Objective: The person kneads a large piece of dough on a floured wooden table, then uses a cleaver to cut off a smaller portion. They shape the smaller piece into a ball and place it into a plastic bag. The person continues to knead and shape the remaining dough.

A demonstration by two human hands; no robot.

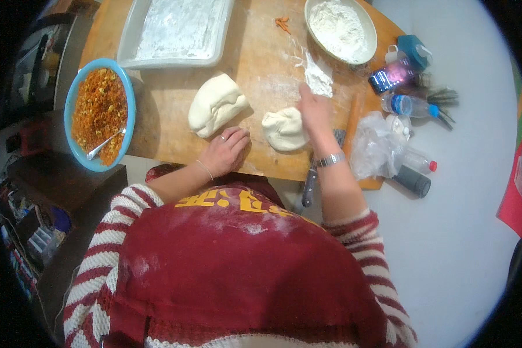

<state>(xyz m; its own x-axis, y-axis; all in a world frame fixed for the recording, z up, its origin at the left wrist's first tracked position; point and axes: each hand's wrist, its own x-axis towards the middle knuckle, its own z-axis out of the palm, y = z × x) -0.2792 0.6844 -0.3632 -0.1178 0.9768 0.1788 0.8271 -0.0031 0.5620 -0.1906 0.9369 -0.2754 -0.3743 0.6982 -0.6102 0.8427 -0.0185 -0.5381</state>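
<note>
A large piece of pale dough lies on the wooden table, with a fold along its cut side. My left hand rests beside its near end, open, fingers laid on the wood near the front edge. To the right sits a smaller, rounded dough piece. My right hand is along that piece's right side, at the near end of a patch of loose flour. Its fingers are curled closed, and what they may hold is hidden beneath the hand.
A blue bowl of orange filling with a spoon stands left. Behind are a floury plastic tub and a flour bowl. A knife, rolling pin, plastic bag, phone and bottles line the right.
</note>
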